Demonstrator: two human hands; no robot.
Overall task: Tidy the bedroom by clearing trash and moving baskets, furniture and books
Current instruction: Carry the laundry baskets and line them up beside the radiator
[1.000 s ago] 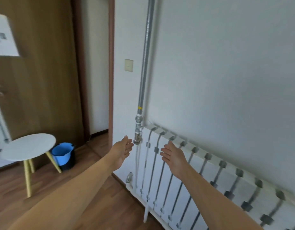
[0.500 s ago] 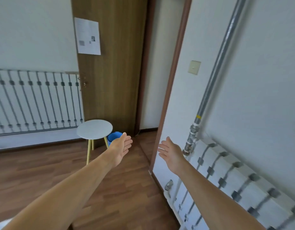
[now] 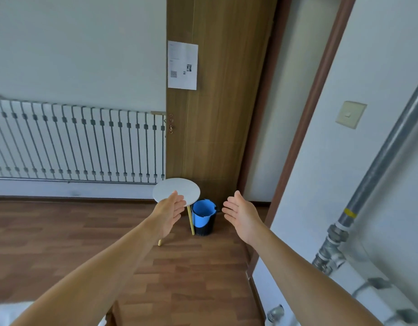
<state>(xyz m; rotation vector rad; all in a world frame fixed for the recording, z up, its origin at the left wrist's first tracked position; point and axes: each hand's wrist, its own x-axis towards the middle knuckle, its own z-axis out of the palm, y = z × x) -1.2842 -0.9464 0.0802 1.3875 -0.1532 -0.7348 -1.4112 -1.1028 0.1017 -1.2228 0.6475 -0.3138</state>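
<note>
Head view: my left hand (image 3: 170, 212) is held out, fingers straight and loose, holding nothing, in front of the round white yellow-legged side table (image 3: 179, 188). Just beside the table stands the blue plastic bucket (image 3: 202, 215). My right hand (image 3: 242, 214) is spread, empty.

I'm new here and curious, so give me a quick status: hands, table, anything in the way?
Left hand, right hand open, empty, stretched forward. Small round table ahead, not held. Blue bin beside its leg, at the door.
</note>
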